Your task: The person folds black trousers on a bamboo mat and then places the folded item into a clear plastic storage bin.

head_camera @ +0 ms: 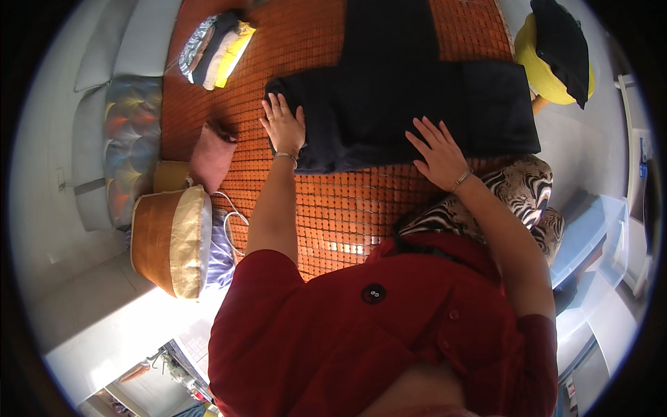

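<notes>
A black cloth garment [385, 114] lies spread over an orange-brown tile mat [333, 219]. One broad section runs crosswise in front of me, and a narrower strip [388, 31] extends from it towards the far edge. My left hand [284, 122] rests flat on the crosswise section's left end, fingers spread. Near its front edge, right of the middle, my right hand [437, 154] lies palm down with the fingers apart. Neither hand grasps the cloth. Whether the strip and the crosswise part are one piece, I cannot tell.
A stack of folded clothes [216, 52] sits at the far left of the mat. Closer on that side are a dusty-pink folded cloth [212, 156], a brown and gold cushion [167, 242] and a white cable [229, 219]. On the right are black cloth over a yellow cushion [529, 57] and a bluish plastic bin [583, 234].
</notes>
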